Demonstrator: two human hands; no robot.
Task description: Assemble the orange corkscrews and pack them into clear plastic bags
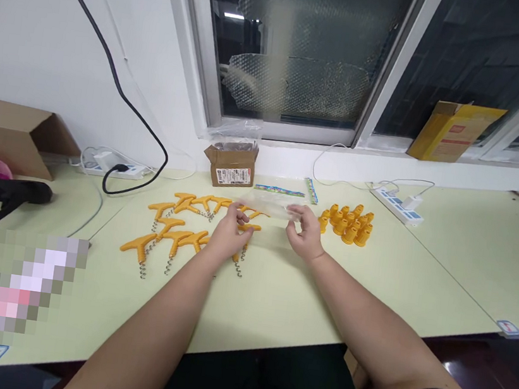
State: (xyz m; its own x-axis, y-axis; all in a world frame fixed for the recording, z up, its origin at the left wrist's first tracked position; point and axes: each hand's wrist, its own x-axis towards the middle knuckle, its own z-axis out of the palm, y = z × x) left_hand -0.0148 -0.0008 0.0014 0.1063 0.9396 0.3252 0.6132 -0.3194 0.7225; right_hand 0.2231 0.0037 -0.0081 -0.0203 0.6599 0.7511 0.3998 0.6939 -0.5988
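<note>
My left hand (230,234) and my right hand (306,231) are raised over the middle of the table, fingers curled. Between them stretches a clear plastic bag (268,206), pinched at each side. Around and left of my left hand lie several corkscrews (140,246) with yellow T-shaped handles and bare metal spirals, in rough rows. Some of them are partly hidden by my left hand and forearm. Just right of my right hand stands a cluster of several yellow flared plastic sleeves (351,226).
A small open cardboard box (233,167) with plastic inside stands against the wall. Close by lie printed strips (280,191). Power strips (397,203) with cables sit at the back, left and right. A large carton (10,126) and black strap-like object (6,190) occupy the left.
</note>
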